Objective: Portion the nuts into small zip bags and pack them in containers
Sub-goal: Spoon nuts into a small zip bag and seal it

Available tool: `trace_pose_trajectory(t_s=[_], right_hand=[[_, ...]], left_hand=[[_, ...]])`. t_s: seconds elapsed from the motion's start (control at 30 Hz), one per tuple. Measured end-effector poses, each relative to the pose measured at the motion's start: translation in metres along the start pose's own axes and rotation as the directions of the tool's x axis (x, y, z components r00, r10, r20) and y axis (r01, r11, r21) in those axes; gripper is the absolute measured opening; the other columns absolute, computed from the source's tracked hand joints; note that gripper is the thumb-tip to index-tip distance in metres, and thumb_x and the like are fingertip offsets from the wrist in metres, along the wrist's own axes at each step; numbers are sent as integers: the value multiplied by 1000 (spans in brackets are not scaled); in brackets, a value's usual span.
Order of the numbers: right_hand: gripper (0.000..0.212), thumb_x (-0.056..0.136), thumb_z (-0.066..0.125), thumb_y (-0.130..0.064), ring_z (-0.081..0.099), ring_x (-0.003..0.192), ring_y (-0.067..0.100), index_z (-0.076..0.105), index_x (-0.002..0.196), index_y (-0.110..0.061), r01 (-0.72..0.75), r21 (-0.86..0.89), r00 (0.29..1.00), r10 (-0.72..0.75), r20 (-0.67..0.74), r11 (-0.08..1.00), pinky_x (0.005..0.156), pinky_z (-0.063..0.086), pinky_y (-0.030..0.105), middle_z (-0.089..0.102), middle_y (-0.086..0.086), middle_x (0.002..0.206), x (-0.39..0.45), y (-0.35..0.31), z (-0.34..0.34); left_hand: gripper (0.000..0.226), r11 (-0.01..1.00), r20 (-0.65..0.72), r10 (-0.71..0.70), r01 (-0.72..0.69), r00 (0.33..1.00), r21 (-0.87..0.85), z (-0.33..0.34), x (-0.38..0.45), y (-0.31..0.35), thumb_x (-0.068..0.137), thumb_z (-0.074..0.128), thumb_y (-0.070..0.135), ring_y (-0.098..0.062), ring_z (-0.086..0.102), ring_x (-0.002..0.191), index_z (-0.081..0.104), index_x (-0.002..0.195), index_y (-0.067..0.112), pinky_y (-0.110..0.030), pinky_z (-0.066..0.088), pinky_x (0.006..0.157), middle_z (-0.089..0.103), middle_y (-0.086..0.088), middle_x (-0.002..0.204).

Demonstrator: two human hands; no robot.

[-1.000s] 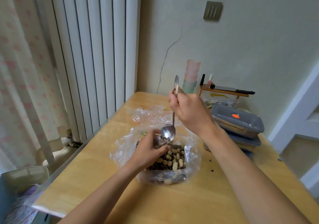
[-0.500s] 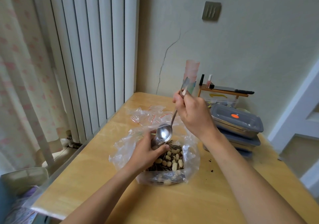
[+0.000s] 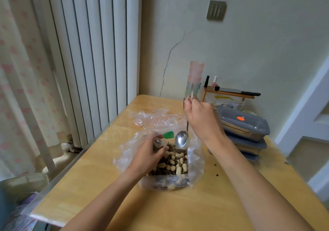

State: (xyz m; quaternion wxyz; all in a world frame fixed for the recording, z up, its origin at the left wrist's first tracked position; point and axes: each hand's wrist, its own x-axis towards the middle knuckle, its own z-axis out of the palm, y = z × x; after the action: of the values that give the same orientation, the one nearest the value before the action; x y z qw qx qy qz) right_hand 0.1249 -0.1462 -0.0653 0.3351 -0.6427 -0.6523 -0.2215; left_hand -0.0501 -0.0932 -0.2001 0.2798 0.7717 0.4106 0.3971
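Note:
A large clear plastic bag (image 3: 195,166) lies open on the wooden table (image 3: 178,209), holding mixed nuts and seeds (image 3: 175,163). My left hand (image 3: 148,157) reaches into it and grips a small zip bag (image 3: 158,142) that holds some seeds. My right hand (image 3: 202,118) holds a metal spoon (image 3: 182,139) by the handle; its empty bowl hangs just right of the small bag, above the nuts. A green tab (image 3: 168,135) shows beside my left fingers. Several empty zip bags (image 3: 156,119) with red strips lie behind the big bag.
Stacked grey lidded containers (image 3: 243,125) stand at the right, behind my right forearm. A stack of pastel cups (image 3: 195,77) and a small wooden shelf (image 3: 229,92) with bottles and a knife stand at the wall. Dark crumbs dot the table at the right.
The spoon has tipped its seeds into the small bag and drawn away to the right, now empty. My left hand with the small bag has shifted slightly left.

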Motion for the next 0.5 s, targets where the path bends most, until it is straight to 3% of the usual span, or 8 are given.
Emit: trace_pose_trajectory(t_s=[0.07,0.17,0.27,0.33,0.5], right_hand=[[31,112,37,-26,63,63,37,57,97,-8,-18,-3,998,18,55,1000,56,54,45,62,12,70,-4,1,4],[31,112,36,-30,64,69,35,51,90,-14,-1,38,987,-5,163,999,62,54,48,61,7,74,-13,-2,8],[35,111,32,-36,60,67,35,48,87,-16,30,71,982,-42,185,997,63,54,50,60,8,73,-19,-1,14],[44,107,25,-44,60,66,35,52,91,-14,20,101,983,-38,177,995,62,53,51,61,8,72,-20,1,16],[55,105,23,-47,61,64,27,62,94,-10,-61,217,984,22,174,974,63,53,52,62,5,69,-22,4,18]], left_hand=[[46,994,18,-10,8,1000,105,-2,2,2,92,70,32,-8,59,98,49,132,31,-27,52,82,61,12,106],[59,984,40,-37,30,999,174,-4,3,4,90,69,25,-12,58,94,39,140,22,-27,49,76,60,13,95],[63,978,75,-92,76,993,196,-3,0,3,87,69,27,-21,63,105,38,140,16,-39,55,86,69,3,108],[63,974,78,-108,90,991,208,-4,-3,1,86,69,28,-20,64,106,40,140,15,-41,55,88,70,4,112],[58,983,88,-82,66,993,170,-4,-5,-1,87,75,24,-8,63,87,43,134,16,-35,57,80,61,19,83]])
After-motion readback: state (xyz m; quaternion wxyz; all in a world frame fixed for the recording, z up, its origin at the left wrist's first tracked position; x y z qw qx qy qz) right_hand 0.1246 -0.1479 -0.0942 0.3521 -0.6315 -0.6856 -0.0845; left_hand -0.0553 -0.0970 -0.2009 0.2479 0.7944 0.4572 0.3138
